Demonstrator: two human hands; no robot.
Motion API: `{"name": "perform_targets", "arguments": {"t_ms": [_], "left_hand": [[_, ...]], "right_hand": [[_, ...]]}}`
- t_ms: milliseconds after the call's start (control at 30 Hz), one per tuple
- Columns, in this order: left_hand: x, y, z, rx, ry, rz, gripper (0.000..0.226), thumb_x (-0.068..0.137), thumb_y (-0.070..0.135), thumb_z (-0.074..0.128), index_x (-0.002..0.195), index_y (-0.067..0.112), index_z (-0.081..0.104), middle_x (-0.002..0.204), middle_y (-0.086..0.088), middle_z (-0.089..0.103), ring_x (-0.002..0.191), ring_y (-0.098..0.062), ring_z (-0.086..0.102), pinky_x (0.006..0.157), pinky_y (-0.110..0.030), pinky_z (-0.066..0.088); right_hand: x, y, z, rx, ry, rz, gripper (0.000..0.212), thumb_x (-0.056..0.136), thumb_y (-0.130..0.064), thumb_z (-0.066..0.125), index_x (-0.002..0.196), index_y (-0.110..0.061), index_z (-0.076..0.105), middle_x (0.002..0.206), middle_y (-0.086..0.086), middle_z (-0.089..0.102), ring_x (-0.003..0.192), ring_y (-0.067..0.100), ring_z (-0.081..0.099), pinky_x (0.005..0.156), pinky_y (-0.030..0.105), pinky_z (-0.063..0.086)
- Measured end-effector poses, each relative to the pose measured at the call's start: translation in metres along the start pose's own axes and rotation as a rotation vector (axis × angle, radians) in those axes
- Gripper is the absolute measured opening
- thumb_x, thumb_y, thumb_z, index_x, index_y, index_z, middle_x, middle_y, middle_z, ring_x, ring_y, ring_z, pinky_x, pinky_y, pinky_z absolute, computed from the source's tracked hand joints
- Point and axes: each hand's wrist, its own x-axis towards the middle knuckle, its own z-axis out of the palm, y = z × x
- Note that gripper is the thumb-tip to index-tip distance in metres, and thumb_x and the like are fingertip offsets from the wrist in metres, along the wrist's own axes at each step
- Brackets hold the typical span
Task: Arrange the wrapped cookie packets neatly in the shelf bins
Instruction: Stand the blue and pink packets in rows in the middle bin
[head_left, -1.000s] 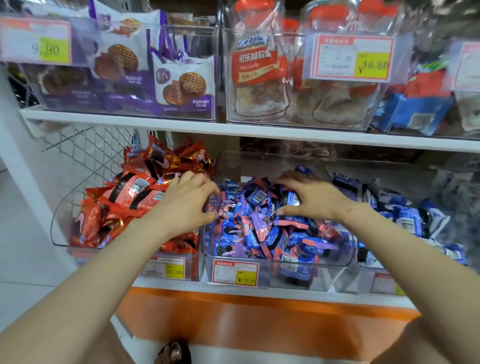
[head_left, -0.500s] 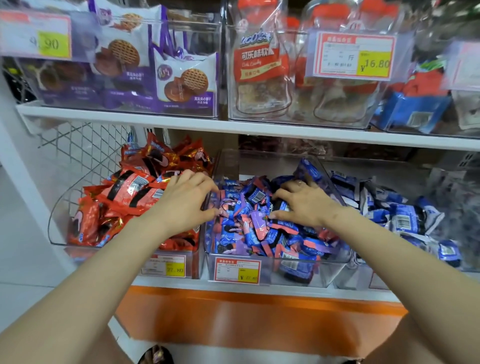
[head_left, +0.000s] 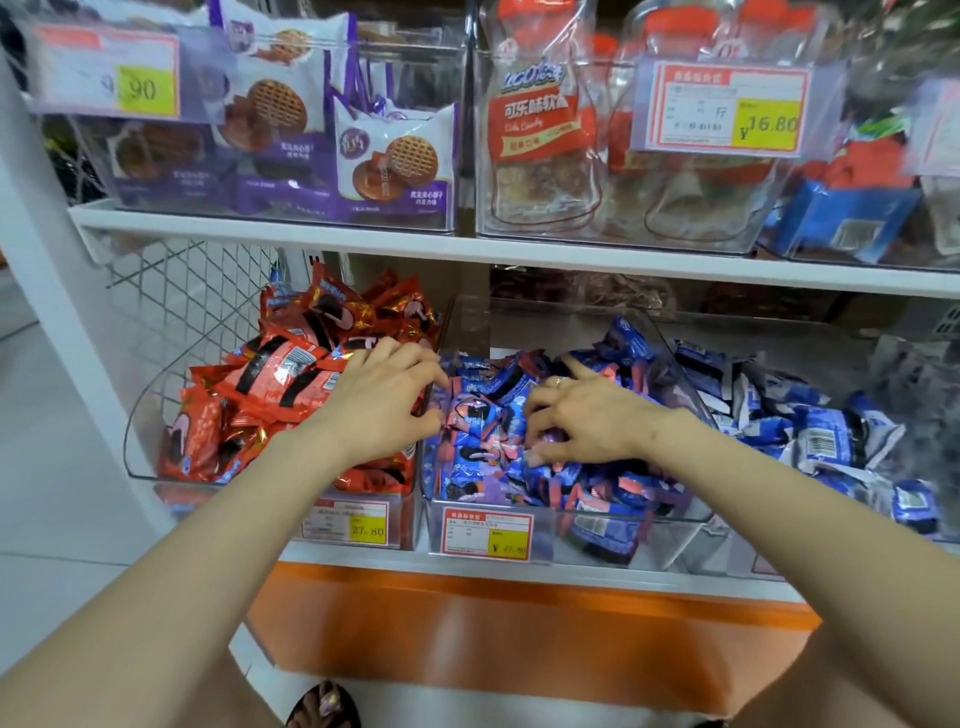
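Observation:
A clear middle bin holds a loose heap of blue and pink cookie packets. To its left, a bin of red cookie packets is piled high. My left hand reaches over the red bin, and its curled fingers and thumb close on packets at the middle bin's left wall. My right hand lies on the middle heap, fingers bent down and clawed round several packets. A third bin on the right holds blue and white packets.
The white upper shelf hangs close above the bins and carries clear bins of purple waffle cookie packs and red-labelled bags. Price tags are clipped to the bin fronts. An orange panel runs below. A wire grid closes the left side.
My right hand has slid left and toward me across the middle heap, its fingers curling in more. My left hand has stayed at the bin's left wall.

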Motion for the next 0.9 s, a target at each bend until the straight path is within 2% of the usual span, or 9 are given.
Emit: {"name": "perform_targets", "arguments": {"t_ms": [67,200,333,533,667,833,900], "left_hand": [[0.0,-0.001,0.0,-0.009,-0.003,-0.001,0.042,0.091,0.037,0.049,0.132,0.029,0.045,0.146,0.009,0.031,0.132,-0.014,0.022,0.106,-0.033,0.019],[0.001,-0.002,-0.002,-0.028,-0.011,-0.005,0.04,0.09,0.038,0.051,0.13,0.03,0.047,0.146,0.009,0.032,0.131,-0.014,0.023,0.105,-0.032,0.019],[0.0,-0.003,-0.002,-0.027,-0.012,-0.003,0.04,0.09,0.039,0.052,0.129,0.03,0.048,0.146,0.009,0.032,0.131,-0.014,0.023,0.105,-0.032,0.02],[0.001,-0.003,-0.001,-0.037,-0.006,-0.005,0.04,0.091,0.04,0.051,0.129,0.03,0.048,0.145,0.009,0.033,0.13,-0.014,0.025,0.105,-0.032,0.021],[-0.001,-0.001,0.001,-0.035,0.001,-0.003,0.042,0.092,0.044,0.049,0.131,0.029,0.046,0.143,0.007,0.035,0.129,-0.015,0.027,0.104,-0.033,0.022],[0.0,-0.001,0.001,-0.04,0.001,-0.003,0.046,0.091,0.047,0.05,0.132,0.028,0.046,0.143,0.007,0.035,0.13,-0.016,0.026,0.105,-0.032,0.022],[0.0,-0.001,0.0,-0.054,-0.002,-0.007,0.045,0.09,0.048,0.051,0.131,0.029,0.046,0.142,0.007,0.036,0.13,-0.015,0.026,0.105,-0.032,0.022]], "right_hand": [[-0.006,0.008,0.0,-0.013,-0.001,0.002,0.041,0.087,-0.061,0.047,0.11,-0.032,0.064,0.122,-0.008,0.051,0.125,0.011,0.038,0.114,0.042,0.0],[-0.011,0.015,-0.001,0.015,0.014,-0.008,0.033,0.087,-0.053,0.054,0.11,-0.033,0.064,0.133,-0.009,0.046,0.13,0.011,0.033,0.113,0.035,0.007],[-0.023,0.028,0.002,-0.008,0.028,0.025,0.03,0.086,-0.055,0.053,0.108,-0.037,0.063,0.126,-0.018,0.053,0.124,0.008,0.041,0.099,0.029,0.021],[-0.023,0.026,0.003,-0.073,0.0,0.017,0.03,0.09,-0.054,0.048,0.112,-0.041,0.063,0.132,-0.021,0.049,0.125,0.006,0.039,0.096,0.029,0.021],[-0.02,0.015,-0.002,0.014,0.025,0.051,0.035,0.089,-0.054,0.05,0.117,-0.037,0.062,0.139,-0.016,0.044,0.127,0.008,0.037,0.101,0.028,0.02],[0.009,0.0,-0.013,0.167,0.254,0.123,0.044,0.089,-0.048,0.056,0.127,-0.027,0.057,0.14,-0.003,0.046,0.127,0.02,0.044,0.102,0.033,0.034],[0.034,-0.004,-0.009,0.14,0.186,0.186,0.056,0.086,-0.055,0.056,0.135,-0.029,0.048,0.144,0.002,0.041,0.131,0.026,0.038,0.105,0.039,0.034]]}}
